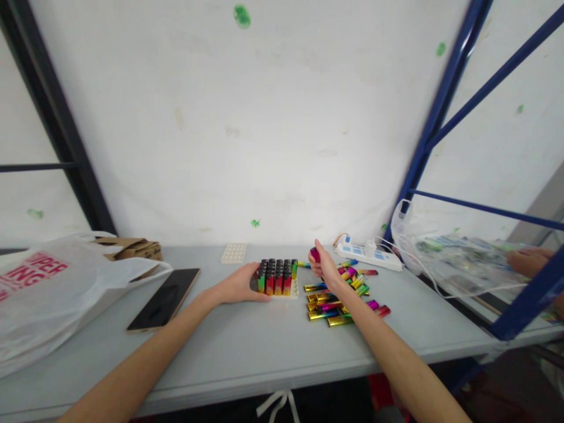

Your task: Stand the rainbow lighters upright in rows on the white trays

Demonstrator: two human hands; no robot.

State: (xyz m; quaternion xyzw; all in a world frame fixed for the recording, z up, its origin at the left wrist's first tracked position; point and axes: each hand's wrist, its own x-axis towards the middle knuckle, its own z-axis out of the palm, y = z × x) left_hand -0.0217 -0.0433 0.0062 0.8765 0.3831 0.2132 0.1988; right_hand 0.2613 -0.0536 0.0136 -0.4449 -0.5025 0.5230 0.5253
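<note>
One lighter (314, 255), magenta in part, is held in the right hand (326, 267), closed with thumb raised, at two to three o'clock of the rack (295, 289). Upright lighters (277, 280) stand in close rows on that rack. The left hand (237, 285) is spread wide at nine o'clock, thumb and fingers bracketing the rows' end; grip force cannot be told. Loose lighters (330, 306) lie heaped at three to four o'clock on the table (247, 358). Second rack (233, 253): ten o'clock. Phone (164, 299): between eight and nine. Power strip (369, 256): two. Assessment: step in hand is handling a single lighter beside the rack; any move calls for clearance over the rows and a steady left hand.
</note>
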